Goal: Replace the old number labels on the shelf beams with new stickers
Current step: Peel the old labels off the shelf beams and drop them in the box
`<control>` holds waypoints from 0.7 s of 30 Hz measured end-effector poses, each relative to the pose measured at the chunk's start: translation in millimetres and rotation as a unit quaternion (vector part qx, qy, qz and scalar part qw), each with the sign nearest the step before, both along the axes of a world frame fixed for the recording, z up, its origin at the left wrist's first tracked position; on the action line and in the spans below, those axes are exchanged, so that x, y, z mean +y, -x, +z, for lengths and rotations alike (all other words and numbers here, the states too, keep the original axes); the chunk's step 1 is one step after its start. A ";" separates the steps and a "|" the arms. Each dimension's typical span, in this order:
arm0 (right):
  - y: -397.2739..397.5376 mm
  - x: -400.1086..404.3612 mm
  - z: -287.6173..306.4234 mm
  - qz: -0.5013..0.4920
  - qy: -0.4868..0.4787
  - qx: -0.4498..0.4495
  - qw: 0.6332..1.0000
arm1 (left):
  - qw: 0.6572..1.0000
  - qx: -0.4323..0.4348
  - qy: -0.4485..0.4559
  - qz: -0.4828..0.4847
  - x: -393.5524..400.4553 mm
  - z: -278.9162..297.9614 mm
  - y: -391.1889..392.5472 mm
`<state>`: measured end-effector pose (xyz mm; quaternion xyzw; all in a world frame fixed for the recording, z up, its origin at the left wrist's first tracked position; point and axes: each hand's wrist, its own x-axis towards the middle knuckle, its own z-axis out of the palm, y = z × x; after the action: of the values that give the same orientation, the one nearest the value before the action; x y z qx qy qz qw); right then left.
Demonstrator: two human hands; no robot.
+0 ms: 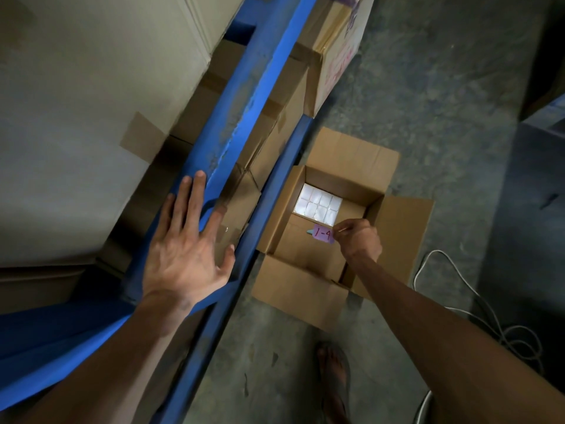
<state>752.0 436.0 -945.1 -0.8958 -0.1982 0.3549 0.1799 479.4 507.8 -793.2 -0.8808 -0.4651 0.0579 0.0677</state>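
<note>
My left hand (186, 249) lies flat with spread fingers on the blue shelf beam (244, 96), which runs diagonally from lower left to upper right. My right hand (357, 238) hangs lower, over an open cardboard box (394, 221) on the floor, and pinches a small pink sticker (323, 234) marked "1-4" at its right edge. A bit of green shows at the sticker's left edge. No label shows on the visible stretch of the beam.
White packets (318, 201) sit in the open box. Taped cartons (76, 117) fill the shelf on the left, more cartons (269, 127) stand below the beam. A white cable (477, 304) coils on the concrete floor at right. My sandalled foot (334, 381) is at the bottom.
</note>
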 end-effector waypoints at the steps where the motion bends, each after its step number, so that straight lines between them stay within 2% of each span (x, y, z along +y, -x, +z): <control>1: -0.5 0.0 -0.8 -0.001 0.000 -0.002 1.000 | 1.000 -0.001 0.000 0.000 0.1 -0.1 0.2; 18: -10.2 -3.2 -4.3 0.006 -0.016 0.009 1.000 | 1.000 0.006 0.006 0.008 -2.0 5.2 -3.1; 21: -8.4 -0.8 -4.5 0.036 -0.020 0.008 0.999 | 1.000 0.005 0.004 0.006 -3.2 6.0 -3.2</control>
<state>760.4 435.2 -949.6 -0.8813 -0.2355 0.3646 0.1867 482.6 504.6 -787.2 -0.8782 -0.4695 0.0642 0.0659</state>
